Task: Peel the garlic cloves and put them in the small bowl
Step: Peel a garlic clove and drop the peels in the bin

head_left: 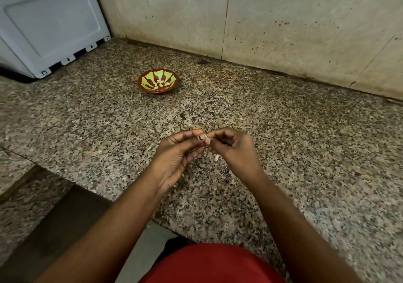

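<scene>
Both grips pinch one clove between them, left hand and right hand fingertip to fingertip above the counter's near-middle. Bowl sits well apart, ahead and leftward toward the back edge, so left hand's nearer; peeled cloves inside.

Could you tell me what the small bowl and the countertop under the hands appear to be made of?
The small bowl looks like glazed ceramic or painted clay: a brown-red body with glossy green and cream stripes inside, though lacquered wood cannot be ruled out. The countertop appears to be polished granite, given its dense black, grey and pinkish speckle and a faint sheen.
</scene>
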